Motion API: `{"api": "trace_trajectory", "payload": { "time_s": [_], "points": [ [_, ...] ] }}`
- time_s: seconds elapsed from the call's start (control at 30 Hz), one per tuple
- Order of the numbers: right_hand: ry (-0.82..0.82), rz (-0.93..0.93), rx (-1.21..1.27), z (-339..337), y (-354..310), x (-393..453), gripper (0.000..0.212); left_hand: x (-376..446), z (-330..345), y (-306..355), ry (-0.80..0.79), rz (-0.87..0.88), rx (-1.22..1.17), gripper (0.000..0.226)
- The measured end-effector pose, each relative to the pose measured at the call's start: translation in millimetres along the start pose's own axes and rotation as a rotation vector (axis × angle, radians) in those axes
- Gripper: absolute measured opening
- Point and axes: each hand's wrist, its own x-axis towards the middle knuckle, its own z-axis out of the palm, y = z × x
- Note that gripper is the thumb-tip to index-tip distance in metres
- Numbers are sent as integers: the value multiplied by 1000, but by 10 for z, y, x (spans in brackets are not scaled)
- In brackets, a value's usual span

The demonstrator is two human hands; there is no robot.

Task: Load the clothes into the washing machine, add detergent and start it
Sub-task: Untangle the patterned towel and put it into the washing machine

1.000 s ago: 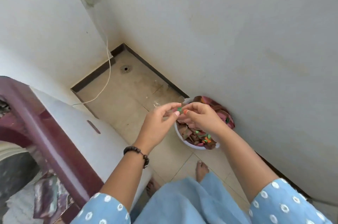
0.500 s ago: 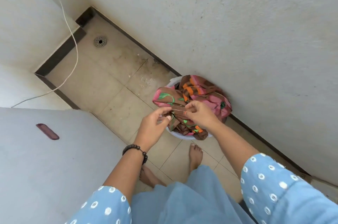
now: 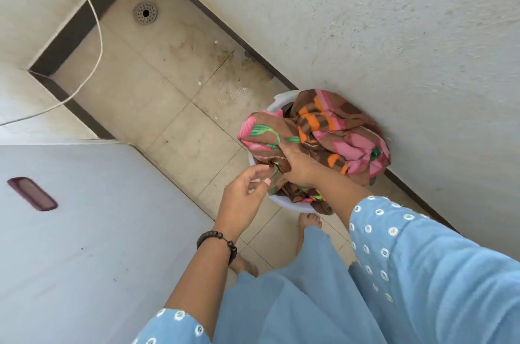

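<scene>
While bunched in tub [image 3: 281, 100], cloth [image 3: 332, 130] shows brown, pink, orange.

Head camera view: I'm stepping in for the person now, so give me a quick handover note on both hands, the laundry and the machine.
Right hand: closed on the brown, pink and orange patterned cloth heaped in the white tub on the floor by the wall.
Left hand: open, fingers spread beside the cloth's edge, holding nothing.
Washing machine: its grey side fills the lower left; the drum is out of view.
Done: cloth gripped for lifting.
Left: carry the clothes to the machine, load them, add detergent (none in view) and start it.
</scene>
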Motion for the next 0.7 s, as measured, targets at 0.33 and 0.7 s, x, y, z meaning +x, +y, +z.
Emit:
{"api": "trace_trajectory", "payload": {
  "time_s": [0.33,0.7],
  "points": [
    [213,-75,-274,-159,-290,-249,20,-112,-214,-75,48,-27,-19,25],
    [468,-515,448,-1268,-1136,-2069,17,-783,-560,785,189,218,-166,20]
  ]
}}
